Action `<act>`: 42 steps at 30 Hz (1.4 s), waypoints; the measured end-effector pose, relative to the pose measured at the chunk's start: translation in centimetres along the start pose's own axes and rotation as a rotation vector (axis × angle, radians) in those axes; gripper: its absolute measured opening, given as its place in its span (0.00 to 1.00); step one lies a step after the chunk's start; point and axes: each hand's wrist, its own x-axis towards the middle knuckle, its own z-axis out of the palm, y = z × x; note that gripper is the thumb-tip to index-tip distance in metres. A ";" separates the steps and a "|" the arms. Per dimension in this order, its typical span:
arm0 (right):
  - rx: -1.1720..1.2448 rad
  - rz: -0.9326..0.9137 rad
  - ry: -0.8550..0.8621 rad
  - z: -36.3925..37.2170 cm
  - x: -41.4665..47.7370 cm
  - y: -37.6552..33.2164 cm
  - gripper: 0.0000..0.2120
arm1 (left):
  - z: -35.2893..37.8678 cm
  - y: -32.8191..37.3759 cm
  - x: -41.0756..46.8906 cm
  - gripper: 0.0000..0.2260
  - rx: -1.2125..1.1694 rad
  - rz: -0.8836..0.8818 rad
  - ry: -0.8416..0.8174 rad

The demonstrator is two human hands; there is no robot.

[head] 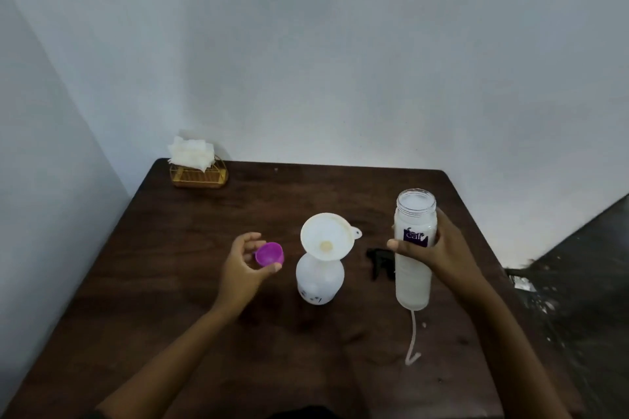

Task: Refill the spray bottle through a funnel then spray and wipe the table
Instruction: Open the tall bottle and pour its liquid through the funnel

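- Head view: the left hand's fingers (252,239) curl with the thumb around a small purple cap (269,254), pinching it with its hollow side facing the camera.
- That left hand (242,264) is over the bench (163,248), just left of the spray bottle and not touching it.
- The right hand's fingers (394,244) wrap around a tall clear bottle (413,277), with the thumb across the front beside a dark purple label.
- The right hand (442,250) holds this bottle upright with its wide mouth uncapped; it is mostly full of a cloudy white liquid.
- A pale cord (413,337) hangs from the bottle's base, so the bottle seems raised off the bench, though this is not certain.
- Between the two hands, the white spray bottle (320,281) stands on the bench, its top removed.
- A white funnel (326,235) sits in its neck, tilted slightly toward the camera, with a small tab on its right rim.
- A black spray head (378,264) lies on the bench just right of the spray bottle, partly hidden behind the clear bottle.
- At the bench's far left corner stands a gold wire holder (199,176) stuffed with white tissues (190,150).
- Pale walls (306,61) meet behind that corner.
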 end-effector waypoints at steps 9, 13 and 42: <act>-0.052 0.057 0.043 2.0 0.0 1.4 0.25 | 0.3 -5.7 1.7 0.40 0.422 -0.013 -0.189; -0.086 0.063 0.054 1.9 0.1 1.4 0.23 | 0.5 -6.1 1.2 0.46 0.504 -0.018 -0.187; -0.633 -0.039 -0.414 2.3 5.0 1.1 0.28 | 4.0 7.2 1.6 0.48 0.348 0.151 -0.533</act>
